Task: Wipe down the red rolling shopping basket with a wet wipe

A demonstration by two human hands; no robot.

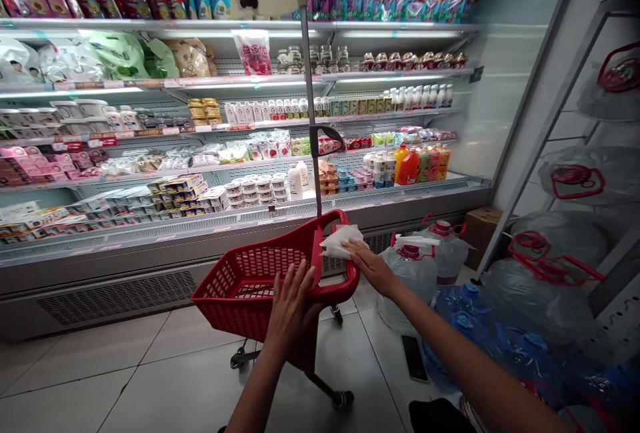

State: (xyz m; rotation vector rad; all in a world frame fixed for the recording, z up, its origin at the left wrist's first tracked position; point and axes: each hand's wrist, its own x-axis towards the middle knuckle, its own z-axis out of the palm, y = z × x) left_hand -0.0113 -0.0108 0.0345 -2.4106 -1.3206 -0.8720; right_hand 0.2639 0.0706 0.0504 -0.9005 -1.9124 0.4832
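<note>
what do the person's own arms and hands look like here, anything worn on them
Both arms are bare from as far up as the picture shows down to the fingertips: no sleeves, gloves, watch or bracelet on the left hand or the right hand. No rings show on the fingers. Both forearms are slim.

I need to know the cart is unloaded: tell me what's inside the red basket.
Through the red basket mesh, only bare floor shows where visible. The left hand covers the near wall and the right hand presses a white cloth on the rim, hiding that corner.

Both arms reach forward; left hand (291,306) flat, fingers spread, right hand (367,261) palm-down.
</note>
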